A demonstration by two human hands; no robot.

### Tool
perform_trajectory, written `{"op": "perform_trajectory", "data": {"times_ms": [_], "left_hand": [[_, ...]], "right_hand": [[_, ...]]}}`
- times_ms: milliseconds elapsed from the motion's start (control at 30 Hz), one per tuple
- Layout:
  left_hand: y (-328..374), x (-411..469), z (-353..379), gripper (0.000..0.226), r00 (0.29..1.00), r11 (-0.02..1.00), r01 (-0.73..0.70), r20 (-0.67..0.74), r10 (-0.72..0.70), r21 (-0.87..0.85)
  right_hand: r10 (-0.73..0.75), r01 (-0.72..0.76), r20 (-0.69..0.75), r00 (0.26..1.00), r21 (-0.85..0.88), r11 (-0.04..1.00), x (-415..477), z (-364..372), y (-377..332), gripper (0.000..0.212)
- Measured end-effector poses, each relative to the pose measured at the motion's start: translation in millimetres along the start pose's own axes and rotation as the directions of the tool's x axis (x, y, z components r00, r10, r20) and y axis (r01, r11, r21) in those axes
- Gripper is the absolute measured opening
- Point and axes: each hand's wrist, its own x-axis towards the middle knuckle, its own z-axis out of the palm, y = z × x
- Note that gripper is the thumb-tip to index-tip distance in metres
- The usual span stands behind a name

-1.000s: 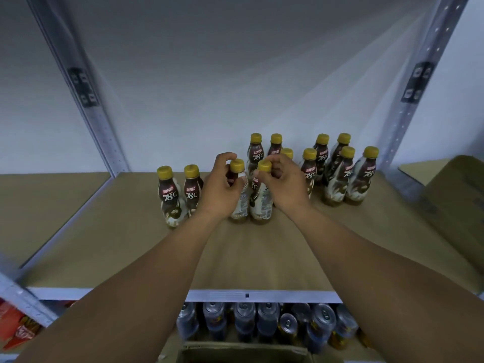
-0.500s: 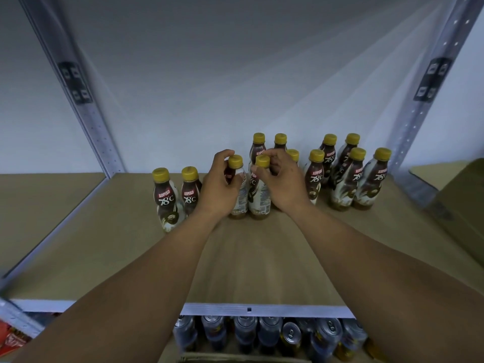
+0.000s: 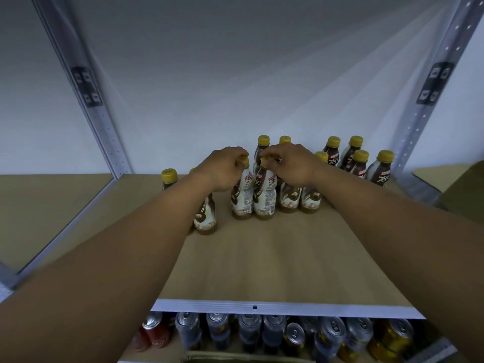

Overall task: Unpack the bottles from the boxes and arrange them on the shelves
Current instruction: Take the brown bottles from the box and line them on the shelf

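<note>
Several brown-and-white drink bottles with yellow caps stand on the tan shelf (image 3: 262,263). My left hand (image 3: 222,169) grips the cap of one bottle (image 3: 242,197) from above. Beside it, my right hand (image 3: 290,166) grips the cap of the neighbouring bottle (image 3: 265,199). Both bottles stand upright and side by side, their bases on the shelf. Two more bottles (image 3: 205,218) stand to the left, partly hidden behind my left forearm. A group of bottles (image 3: 361,163) stands at the back right, and two stand behind my right hand.
Grey metal uprights (image 3: 86,87) (image 3: 432,82) frame the shelf, with a white wall behind. The lower shelf holds several drink cans (image 3: 272,334). A cardboard box (image 3: 463,189) sits at the right edge. The shelf's metal front rail (image 3: 288,309) runs across below my arms.
Both hands still grip the same two bottle caps. The view has moved closer and higher, and my left forearm now covers more of the two left bottles.
</note>
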Motion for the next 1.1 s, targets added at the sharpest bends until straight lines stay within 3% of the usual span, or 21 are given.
{"op": "perform_trajectory", "data": {"times_ms": [367, 767, 933, 1100], "left_hand": [[7.6, 0.3, -3.3, 0.031, 1.000, 0.997, -0.014, -0.015, 0.015, 0.072], [9.0, 0.2, -12.0, 0.030, 1.000, 0.985, 0.010, 0.015, -0.013, 0.175], [8.6, 2.7, -13.6, 0.036, 0.999, 0.974, 0.043, -0.019, -0.040, 0.221], [3.4, 1.9, -25.3, 0.052, 0.996, 0.983, 0.008, 0.088, -0.025, 0.182]], "right_hand": [[0.016, -0.018, -0.075, 0.997, -0.022, 1.000, -0.3, 3.1, -0.9, 0.030], [0.030, -0.028, 0.045, 0.999, -0.039, 0.999, 1.1, -6.4, -5.6, 0.034], [0.020, -0.020, -0.011, 1.000, -0.043, 0.999, 1.5, -2.4, -8.2, 0.027], [0.034, -0.034, 0.024, 0.999, 0.001, 0.999, -0.1, -5.7, -8.8, 0.039]]}}
